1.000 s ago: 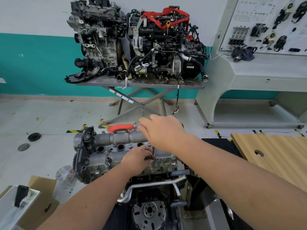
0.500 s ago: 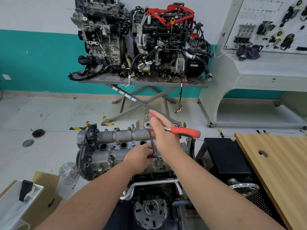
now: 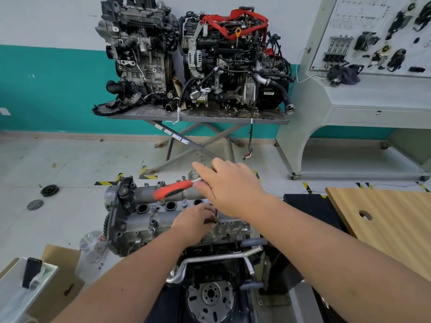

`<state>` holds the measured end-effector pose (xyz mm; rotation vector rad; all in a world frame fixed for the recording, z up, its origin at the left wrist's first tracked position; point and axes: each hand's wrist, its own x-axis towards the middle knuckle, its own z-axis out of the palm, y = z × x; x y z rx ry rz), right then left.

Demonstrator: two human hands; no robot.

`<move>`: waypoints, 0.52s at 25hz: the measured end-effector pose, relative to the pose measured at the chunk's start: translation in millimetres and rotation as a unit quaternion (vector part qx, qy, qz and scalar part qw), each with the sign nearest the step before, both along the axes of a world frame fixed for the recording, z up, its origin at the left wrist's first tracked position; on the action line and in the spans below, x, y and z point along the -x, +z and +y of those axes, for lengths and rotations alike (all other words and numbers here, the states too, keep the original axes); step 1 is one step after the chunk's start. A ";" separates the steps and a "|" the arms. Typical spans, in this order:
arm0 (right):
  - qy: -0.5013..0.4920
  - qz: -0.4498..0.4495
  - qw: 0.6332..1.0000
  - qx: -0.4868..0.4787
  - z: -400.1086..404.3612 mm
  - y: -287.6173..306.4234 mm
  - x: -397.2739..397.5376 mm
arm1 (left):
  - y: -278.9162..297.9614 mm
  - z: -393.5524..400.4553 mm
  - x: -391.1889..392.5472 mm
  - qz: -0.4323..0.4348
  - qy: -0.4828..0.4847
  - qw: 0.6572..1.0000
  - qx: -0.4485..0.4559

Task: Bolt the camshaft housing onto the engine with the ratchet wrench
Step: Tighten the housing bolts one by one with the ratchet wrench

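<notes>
Right hand (image 3: 229, 185) grips ratchet wrench (image 3: 173, 188) at head; left hand (image 3: 194, 223) pinches extension on housing (image 3: 149, 215) bolt. Keep shaft upright, short even swings.

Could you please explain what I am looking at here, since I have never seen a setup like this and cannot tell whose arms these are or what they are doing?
The picture comes from a camera worn on a person's head, looking forward and down, so the two bare arms are that person's own. In front of them sits an engine with a grey camshaft housing on top. The right hand rests over the head of a ratchet wrench, whose red handle points left. The left hand steadies the wrench's thin shaft just above a bolt. Behind, two other engines stand on a metal table, and a wooden board lies to the right.
</notes>
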<state>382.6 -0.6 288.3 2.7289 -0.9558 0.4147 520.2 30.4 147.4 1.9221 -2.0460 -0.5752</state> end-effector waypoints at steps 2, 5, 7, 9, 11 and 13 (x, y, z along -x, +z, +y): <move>-0.026 0.007 0.998 -0.048 -5.0 9.0 -5.9 | -0.7 1.0 0.3 0.014 0.001 1.000 0.005; -0.099 -0.167 0.894 -0.403 -10.3 20.1 -8.2 | -0.3 2.3 0.0 0.019 -0.001 1.000 0.006; -0.083 -0.388 0.657 -0.641 -1.3 12.5 -10.2 | 0.2 2.6 -0.2 0.006 0.002 1.000 0.001; -0.047 -0.579 0.443 -0.683 5.8 -2.7 -12.8 | 0.5 1.9 -0.2 -0.003 0.000 1.000 -0.007; -0.046 -0.672 0.365 -0.643 9.2 -19.0 -18.4 | 1.6 1.5 -0.1 0.003 -0.006 1.000 -0.012; -0.062 -0.652 0.501 -0.566 12.3 -31.0 -21.0 | 3.7 1.7 0.3 0.003 -0.010 1.000 -0.008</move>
